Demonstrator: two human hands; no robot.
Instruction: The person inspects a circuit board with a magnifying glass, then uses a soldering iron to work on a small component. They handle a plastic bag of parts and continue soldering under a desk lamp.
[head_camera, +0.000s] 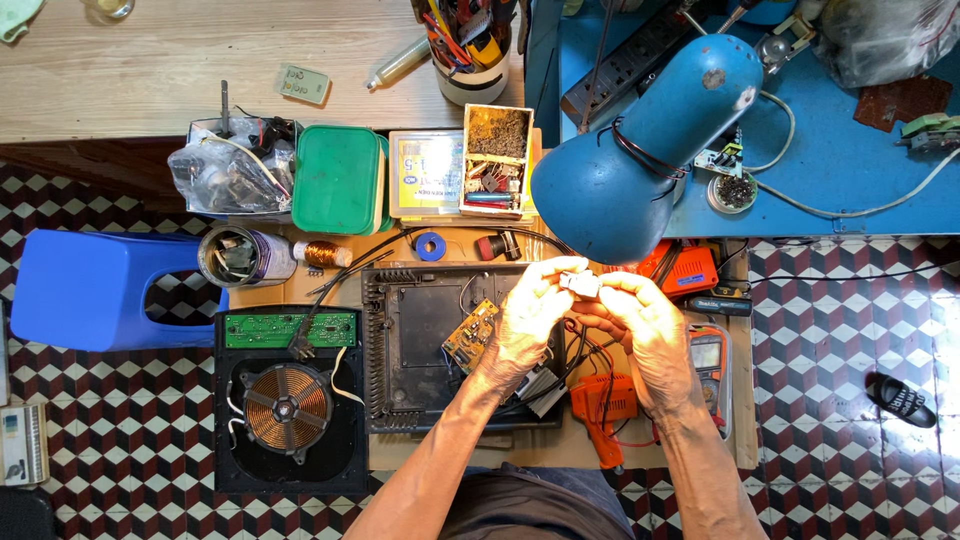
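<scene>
Two hands meet under a big blue lamp (640, 150). Below the fingers lies an open black cooker case (420, 340), with a copper coil (288, 405) far to their left. The left hand (530, 315) and right hand (640, 320) pinch one small white part (580, 284) together, fingers closed tight around it.

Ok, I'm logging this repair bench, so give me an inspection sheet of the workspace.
Surface: board on tiled floor.
Job's things: small grey part under blue lamp.
Clutter: opened cooker base, copper coil, green circuit board, green box, orange tool, multimeter.
Grips: left hand and right hand both pinch the part.
Cables: white cable on blue bench.
Surroundings: blue stool, sandal.
</scene>
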